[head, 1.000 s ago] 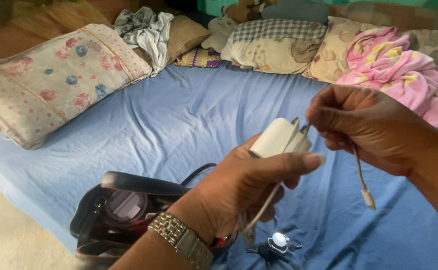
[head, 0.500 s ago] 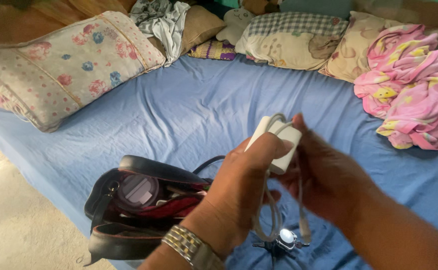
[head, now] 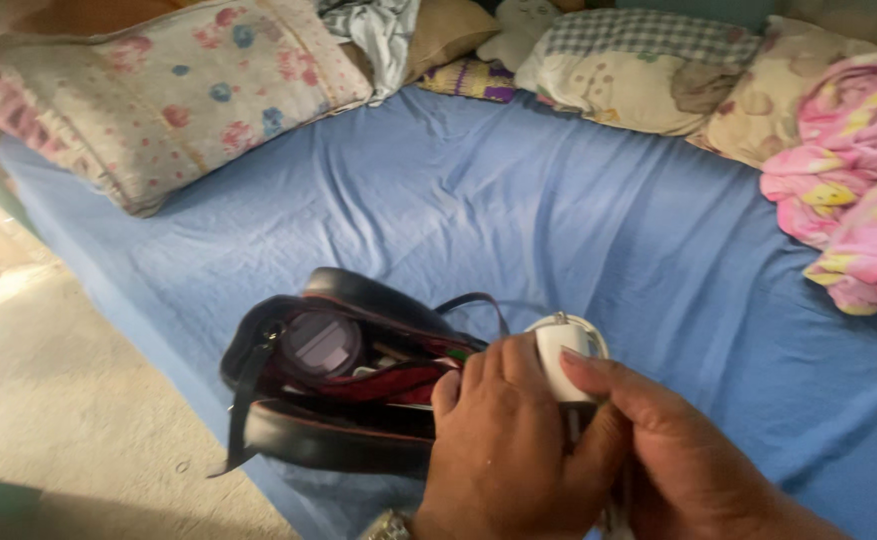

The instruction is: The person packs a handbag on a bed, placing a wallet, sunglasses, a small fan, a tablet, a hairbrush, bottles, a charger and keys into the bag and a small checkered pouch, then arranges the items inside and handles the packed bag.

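My left hand and my right hand are pressed together low in the view, both gripping a white charger block with its white cable wound around it. Only the block's top shows above my fingers. It sits just right of an open black handbag with a red lining, which lies on the blue bedsheet near the bed's front edge. A round lidded item shows inside the bag. My left fingers touch the bag's rim.
A floral pillow lies at the back left, a checked pillow and other cushions along the back, and a pink blanket at the right. Beige floor lies left of the bed.
Both hands have dropped with the charger toward the handbag's opening. The cable, loose a second ago, is now wrapped on the block. The view has shifted left and down.
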